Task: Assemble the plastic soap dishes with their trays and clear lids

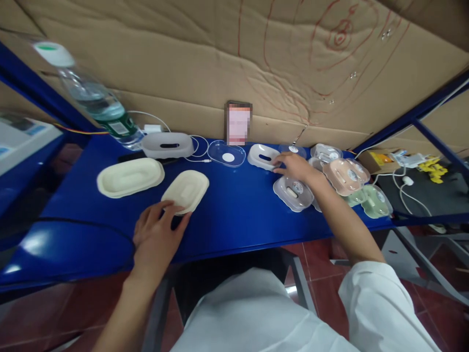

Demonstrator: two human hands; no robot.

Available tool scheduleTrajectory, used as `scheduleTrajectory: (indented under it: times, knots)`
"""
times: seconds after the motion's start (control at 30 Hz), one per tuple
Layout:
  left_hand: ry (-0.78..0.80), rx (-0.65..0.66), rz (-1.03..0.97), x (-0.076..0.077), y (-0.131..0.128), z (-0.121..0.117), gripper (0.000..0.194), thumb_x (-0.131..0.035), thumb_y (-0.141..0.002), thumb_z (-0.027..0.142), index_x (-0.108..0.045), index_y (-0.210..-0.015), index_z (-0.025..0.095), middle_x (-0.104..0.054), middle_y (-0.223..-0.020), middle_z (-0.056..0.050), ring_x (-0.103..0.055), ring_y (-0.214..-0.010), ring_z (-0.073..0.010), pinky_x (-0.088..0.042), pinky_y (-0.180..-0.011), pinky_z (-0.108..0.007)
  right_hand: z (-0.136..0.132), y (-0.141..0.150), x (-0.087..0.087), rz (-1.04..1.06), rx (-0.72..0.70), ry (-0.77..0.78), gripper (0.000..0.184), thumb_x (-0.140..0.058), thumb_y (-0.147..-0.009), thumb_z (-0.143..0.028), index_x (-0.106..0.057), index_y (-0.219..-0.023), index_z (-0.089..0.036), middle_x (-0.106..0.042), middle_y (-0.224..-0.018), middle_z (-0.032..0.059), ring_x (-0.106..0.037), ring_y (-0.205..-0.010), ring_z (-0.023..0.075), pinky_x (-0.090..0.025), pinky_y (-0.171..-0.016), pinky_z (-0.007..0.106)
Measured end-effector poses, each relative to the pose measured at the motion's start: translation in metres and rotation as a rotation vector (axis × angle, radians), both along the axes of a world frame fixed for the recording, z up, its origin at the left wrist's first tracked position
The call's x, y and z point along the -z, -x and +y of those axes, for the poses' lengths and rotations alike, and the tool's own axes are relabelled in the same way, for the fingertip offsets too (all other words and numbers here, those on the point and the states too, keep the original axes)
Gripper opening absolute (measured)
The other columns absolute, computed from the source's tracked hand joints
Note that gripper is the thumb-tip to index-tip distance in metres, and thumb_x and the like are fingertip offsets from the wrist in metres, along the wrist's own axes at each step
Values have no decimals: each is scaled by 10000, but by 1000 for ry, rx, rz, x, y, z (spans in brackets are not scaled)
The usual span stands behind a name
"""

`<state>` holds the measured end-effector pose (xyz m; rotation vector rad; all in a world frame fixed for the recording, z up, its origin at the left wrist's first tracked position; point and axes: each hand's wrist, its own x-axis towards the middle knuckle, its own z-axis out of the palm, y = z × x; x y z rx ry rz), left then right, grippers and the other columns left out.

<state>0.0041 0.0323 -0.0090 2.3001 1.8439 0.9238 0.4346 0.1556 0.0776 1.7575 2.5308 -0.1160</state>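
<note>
My left hand (160,227) grips the near end of a cream oval tray (187,189), fingers over its rim and thumb along its right side. A second cream oval tray (131,178) lies to the left of it. Farther right, my right hand (293,165) has its fingertips on the right end of a light grey oval plastic piece (257,155) with a dark slot. Just below that hand sits a grey lidded case (291,194) with a round sticker. A clear oval lid (226,154) with a white round sticker lies between the hands, farther back.
A larger grey slotted piece (166,145) and a tilted water bottle (98,105) stand at the back left, beside a white cable (201,151). A phone (238,122) leans on the cardboard wall (176,63). Pink cases (342,178) and green cases (375,201) crowd the right end of the blue table (234,215).
</note>
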Motion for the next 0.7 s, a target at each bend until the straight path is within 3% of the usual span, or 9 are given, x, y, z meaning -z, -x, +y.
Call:
scheduleTrajectory:
  times: [0.13, 0.2, 0.27, 0.37, 0.47, 0.53, 0.6, 0.7]
  knots:
    - [60, 279, 51, -5, -10, 1, 215, -577, -1037, 387, -721, -1117, 248, -730, -1289, -121, -672, -1263, -357, -539, -1080, -541, -21, 6, -13, 72, 5, -98, 173, -648, -1030, -222, -785, -1133, -202, -789, -1198, 107, -725, -1145, 306, -532, -1057, 466]
    - [122, 468, 84, -10, -17, 6, 227, -543, -1045, 366, -727, -1120, 256, -698, -1388, -111, -656, -1321, -342, -526, -1129, -540, -38, 10, -22, 186, -19, -189, 219, -587, -1074, -294, -782, -1130, -211, -789, -1163, 98, -729, -1120, 302, -555, -1039, 475]
    - [173, 570, 108, -15, -23, 20, 244, -515, -1040, 328, -727, -1132, 249, -582, -1556, -121, -609, -1403, -337, -518, -1160, -534, -60, 16, -26, 307, -64, -248, 263, -540, -1103, -358, -770, -1145, -237, -783, -1167, 82, -722, -1128, 284, -568, -1047, 472]
    - [216, 572, 94, -22, -30, 52, 332, -558, -968, 299, -686, -1262, 211, -371, -1703, -161, -504, -1507, -372, -494, -1198, -562, -91, 37, -14, 420, -157, -239, 268, -507, -1122, -365, -742, -1187, -255, -769, -1199, 70, -711, -1145, 249, -578, -1057, 440]
    - [265, 635, 50, -30, -34, 80, 682, -681, -887, 330, -489, -1528, 200, -263, -1744, -170, -426, -1565, -364, -429, -1263, -557, -107, 67, 9, 478, -231, -187, 293, -463, -1135, -317, -720, -1236, -219, -752, -1239, 100, -698, -1197, 243, -575, -1072, 425]
    - [268, 628, 37, -37, -37, 85, 851, -720, -885, 347, -336, -1632, 210, -232, -1758, -172, -349, -1609, -374, -387, -1287, -573, -107, 85, 23, 479, -256, -160, 316, -467, -1135, -325, -681, -1339, -215, -709, -1372, 121, -647, -1322, 258, -534, -1142, 450]
    - [254, 551, 51, -43, -37, 78, 836, -677, -946, 333, -269, -1663, 200, -234, -1759, -184, -299, -1629, -394, -367, -1287, -605, -102, 99, 33, 435, -285, -151, 387, -533, -1115, -383, -613, -1464, -237, -648, -1501, 122, -576, -1429, 286, -482, -1196, 489]
    - [148, 328, 31, -48, -22, 61, 618, -553, -1044, 285, -344, -1601, 115, -329, -1706, -212, -352, -1599, -397, -384, -1272, -604, -94, 110, 43, 346, -356, -156, 462, -582, -1094, -404, -568, -1529, -250, -638, -1531, 116, -559, -1445, 305, -460, -1191, 506]
